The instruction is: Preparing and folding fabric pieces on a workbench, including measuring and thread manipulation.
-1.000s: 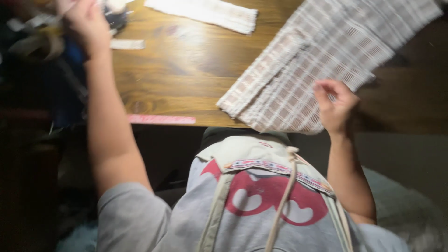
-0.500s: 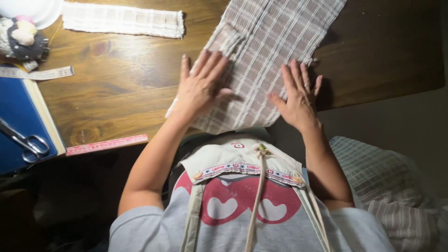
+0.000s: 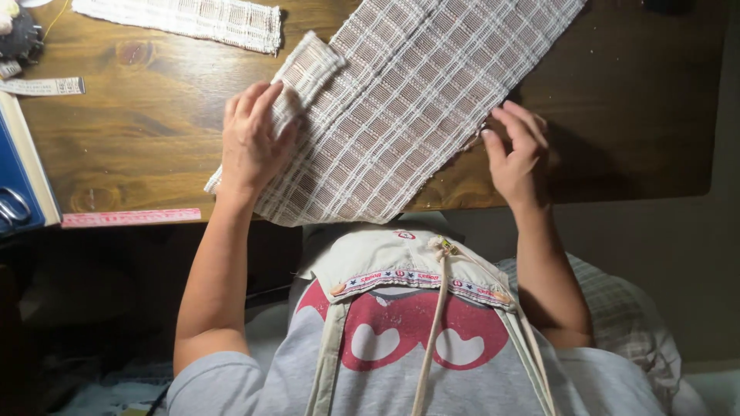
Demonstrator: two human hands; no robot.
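Plaid woven cloth (image 3: pixel 416 100) in beige and brown with white lines lies flat on a wooden table (image 3: pixel 154 139), running from the near edge, just in front of your chest, up toward the far right corner. A small folded flap of the same weave sits on its left edge.

Your left hand (image 3: pixel 254 142) rests palm down on the cloth's left side, fingers spread and flat, not gripping, with the fingertips touching the flap. Your right hand (image 3: pixel 516 150) is at the cloth's right edge, fingers bent, the tips pinching or picking at that edge; whether they actually grasp the cloth cannot be told.

A second strip (image 3: pixel 185 19) of the same kind of cloth lies at the far left of the table, well apart from your hands. A pink ruler (image 3: pixel 131 218) lies along the near edge at the left. A short tape piece (image 3: pixel 42 86) lies to the left, near a blue book (image 3: pixel 19 177) at the left edge, with scissors (image 3: pixel 9 208) resting on the book.

You wear a grey shirt with a red print and a beige apron (image 3: pixel 401 266) with pale straps.
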